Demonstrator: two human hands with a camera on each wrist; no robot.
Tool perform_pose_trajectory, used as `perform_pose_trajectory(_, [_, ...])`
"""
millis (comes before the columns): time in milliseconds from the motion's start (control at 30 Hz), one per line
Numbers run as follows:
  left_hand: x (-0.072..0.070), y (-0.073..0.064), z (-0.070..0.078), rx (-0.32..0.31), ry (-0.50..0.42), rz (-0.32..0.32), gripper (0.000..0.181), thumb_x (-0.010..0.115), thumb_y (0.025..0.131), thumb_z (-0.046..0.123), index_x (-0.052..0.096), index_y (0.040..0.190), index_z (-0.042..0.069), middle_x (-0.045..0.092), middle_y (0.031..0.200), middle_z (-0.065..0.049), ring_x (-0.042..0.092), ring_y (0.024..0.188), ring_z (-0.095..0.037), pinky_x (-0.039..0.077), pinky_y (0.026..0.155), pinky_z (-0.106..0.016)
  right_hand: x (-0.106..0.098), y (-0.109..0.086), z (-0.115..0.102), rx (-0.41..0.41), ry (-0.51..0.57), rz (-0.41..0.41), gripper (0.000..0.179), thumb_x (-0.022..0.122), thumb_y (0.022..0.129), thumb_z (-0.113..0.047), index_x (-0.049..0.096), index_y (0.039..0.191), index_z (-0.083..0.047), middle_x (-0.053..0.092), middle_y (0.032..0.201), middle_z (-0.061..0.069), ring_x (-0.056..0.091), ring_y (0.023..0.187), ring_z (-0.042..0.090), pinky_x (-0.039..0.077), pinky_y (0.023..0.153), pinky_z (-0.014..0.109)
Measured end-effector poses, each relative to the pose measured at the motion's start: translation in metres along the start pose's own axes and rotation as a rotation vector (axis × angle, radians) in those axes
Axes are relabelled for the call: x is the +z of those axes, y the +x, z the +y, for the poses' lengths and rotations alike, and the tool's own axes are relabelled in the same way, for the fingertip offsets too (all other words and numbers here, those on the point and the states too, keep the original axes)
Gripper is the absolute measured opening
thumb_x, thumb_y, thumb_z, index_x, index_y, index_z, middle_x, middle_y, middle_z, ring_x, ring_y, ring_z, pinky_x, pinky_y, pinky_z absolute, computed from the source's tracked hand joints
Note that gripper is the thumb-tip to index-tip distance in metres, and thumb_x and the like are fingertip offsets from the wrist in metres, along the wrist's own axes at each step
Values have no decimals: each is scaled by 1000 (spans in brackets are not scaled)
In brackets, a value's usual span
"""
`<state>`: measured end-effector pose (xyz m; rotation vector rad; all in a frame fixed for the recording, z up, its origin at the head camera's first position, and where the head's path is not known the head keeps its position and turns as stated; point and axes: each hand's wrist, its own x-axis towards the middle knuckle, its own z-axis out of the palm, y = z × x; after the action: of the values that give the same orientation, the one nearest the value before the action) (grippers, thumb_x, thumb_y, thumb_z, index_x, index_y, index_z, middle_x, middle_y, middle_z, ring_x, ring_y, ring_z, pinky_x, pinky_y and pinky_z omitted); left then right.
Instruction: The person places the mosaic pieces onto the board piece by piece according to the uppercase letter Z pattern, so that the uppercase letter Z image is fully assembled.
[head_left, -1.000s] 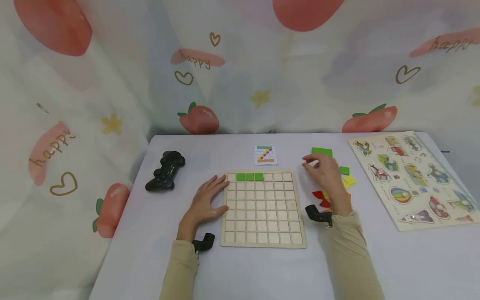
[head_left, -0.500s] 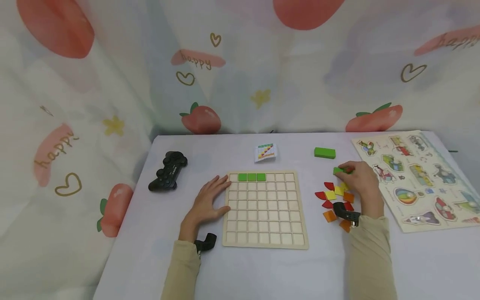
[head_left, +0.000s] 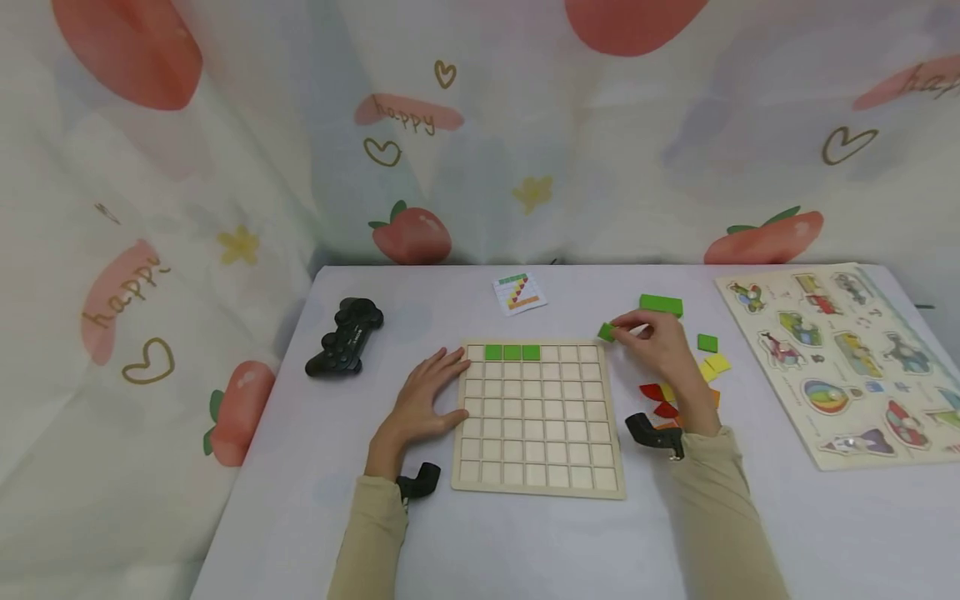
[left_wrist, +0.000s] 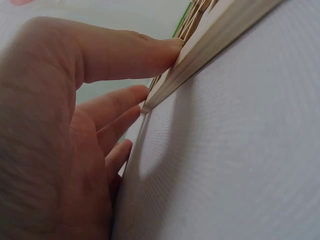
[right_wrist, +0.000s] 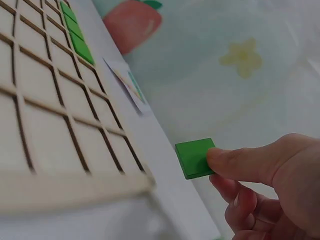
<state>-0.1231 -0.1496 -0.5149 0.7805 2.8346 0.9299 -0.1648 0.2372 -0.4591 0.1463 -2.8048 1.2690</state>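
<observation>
Tile-laying seems the step in hand: the right hand [head_left: 654, 340], at two o'clock from the middle of the gridded board [head_left: 535, 430], pinches a green tile [right_wrist: 193, 159] between thumb and fingers, holding it aloft near the board's corner between one and two o'clock. The left hand [head_left: 417, 405], at nine o'clock, has its fingers spread, thumb against the board's edge, as if steadying it. Three green tiles [head_left: 512, 352] sit side by side in the row nearest twelve o'clock; a pattern card [head_left: 520, 294] lies beyond. Going by its green top row, the next move probably calls for bringing the tile towards nine o'clock, squaring it and lowering it into the cell on the trio's three-o'clock side
</observation>
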Motion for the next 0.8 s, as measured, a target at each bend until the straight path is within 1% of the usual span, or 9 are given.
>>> perform_pose_trajectory(133, [2,1,1,-17,-5,-10,78,68,79,39,44,150,18,29,160,4,16,150,-21,13,120,-50,30,1,-16,-76,71,-99,17,69,92,-11,74,102,0,70,98,17,56,70,17,45,58,23])
perform_pose_trajectory(233, [5,2,1,-12,-4,-10,78,68,78,38,44,150,18,30,160,3,16,150,-22,13,120,-50,47,0,-23,-84,93,-144,16,67,92,-9,74,103,1,69,100,18,63,76,23,52,64,31])
perform_pose_trajectory(333, [7,4,2,-10,3,-10,78,68,78,38,44,150,18,30,160,3,17,150,-23,13,120,-51,58,-3,-25,-58,53,-128,16,67,93,-10,74,103,0,67,103,17,65,88,31,54,73,41])
perform_pose_trajectory(367, [7,4,2,-8,3,-9,78,68,78,38,44,150,18,30,160,2,17,150,-24,13,120,-52,61,-4,-25,-53,31,-117,17,67,92,-11,74,103,-1,66,103,17,64,90,31,53,75,43])
perform_pose_trajectory(433, [7,4,3,-8,4,-9,78,68,78,37,44,149,17,31,160,2,18,149,-25,14,120,-52,65,-5,-25,-56,-12,-93,17,67,92,-12,75,103,-1,65,101,15,62,88,31,51,73,44])
perform_pose_trajectory(567, [6,4,4,-16,5,-16,78,69,78,36,44,149,18,31,160,2,18,149,-25,14,120,-51,71,-6,-25,-86,-48,-64,17,70,90,-12,75,102,-1,66,95,13,61,81,28,49,67,40])
perform_pose_trajectory(633, [6,4,4,-18,5,-19,78,69,78,36,44,150,18,30,160,2,18,150,-24,13,120,-51,71,-6,-25,-88,-36,-60,17,71,89,-12,75,102,-1,68,95,13,64,82,28,51,69,41])
perform_pose_trajectory(733, [6,3,5,-21,-3,-14,79,69,77,36,44,149,17,30,160,2,18,150,-24,13,120,-50,64,-6,-25,-64,-16,-64,19,71,90,-12,74,105,0,71,99,15,67,86,30,54,73,45])
perform_pose_trajectory(800, [6,2,4,-12,-9,1,78,69,76,35,46,148,16,32,160,1,19,149,-25,15,120,-52,51,-5,-23,-33,-21,-54,21,69,91,-13,73,107,0,70,103,17,67,87,32,54,72,43])
